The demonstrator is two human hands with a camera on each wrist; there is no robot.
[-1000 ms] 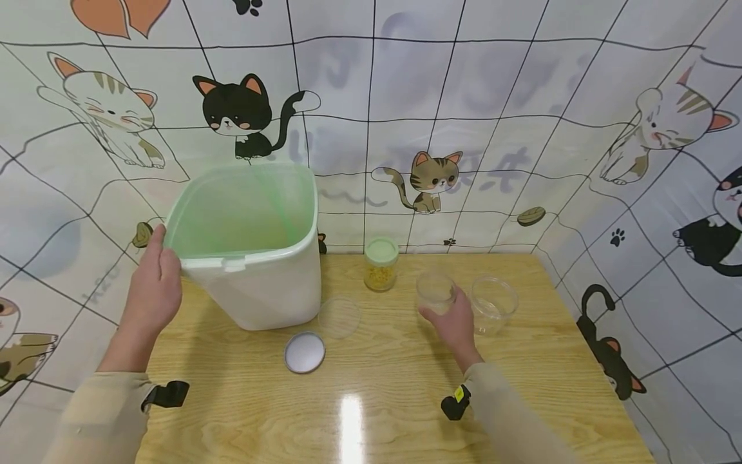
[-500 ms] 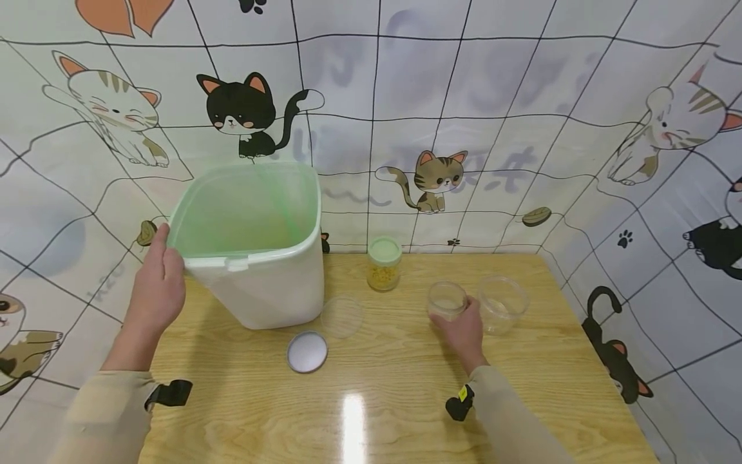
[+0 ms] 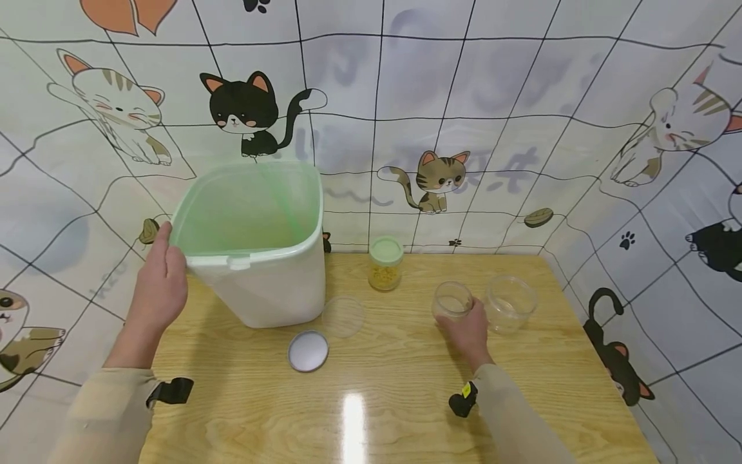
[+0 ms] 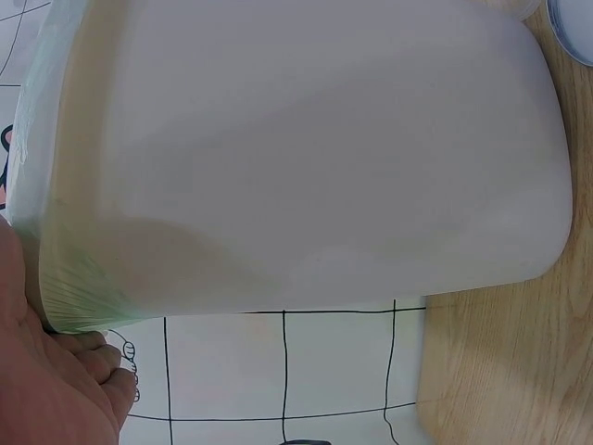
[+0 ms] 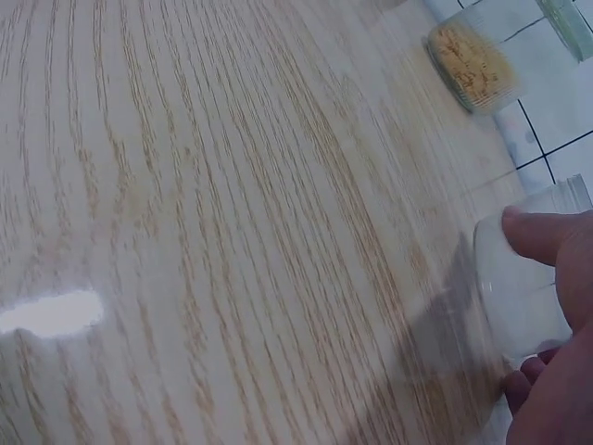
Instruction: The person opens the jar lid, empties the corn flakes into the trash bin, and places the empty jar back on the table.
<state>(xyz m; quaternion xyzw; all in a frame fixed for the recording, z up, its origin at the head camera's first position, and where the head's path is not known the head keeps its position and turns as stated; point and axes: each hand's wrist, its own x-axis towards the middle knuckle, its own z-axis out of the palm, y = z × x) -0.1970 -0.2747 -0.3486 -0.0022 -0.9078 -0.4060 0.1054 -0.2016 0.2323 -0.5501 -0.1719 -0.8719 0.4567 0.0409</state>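
My left hand (image 3: 159,290) grips the near left corner of a white bin (image 3: 278,293) lined with a pale green bag (image 3: 243,212). In the left wrist view, its fingers curl under the rim, and the bin wall (image 4: 324,167) fills most of the picture. The bin leans toward the left hand. Over on the right, my right hand (image 3: 468,332) holds an uncapped clear jar (image 3: 452,299) upright by its side. The right wrist view has the thumb and fingers around the jar (image 5: 519,287), its base close to the table. Just right of that hand is a wider clear round container (image 3: 513,306).
A jar of small yellow pieces with a green lid (image 3: 385,264) stands near the back wall. In front of the bin lie a silver-rimmed lid (image 3: 308,351) and a clear disc (image 3: 343,317). Cat-printed sheeting (image 3: 348,77) borders the wooden table (image 3: 394,386).
My right hand has moved the clear jar slightly right and down toward the table. The wider clear container has shifted a little to the right. My left hand keeps its grip on the bin.
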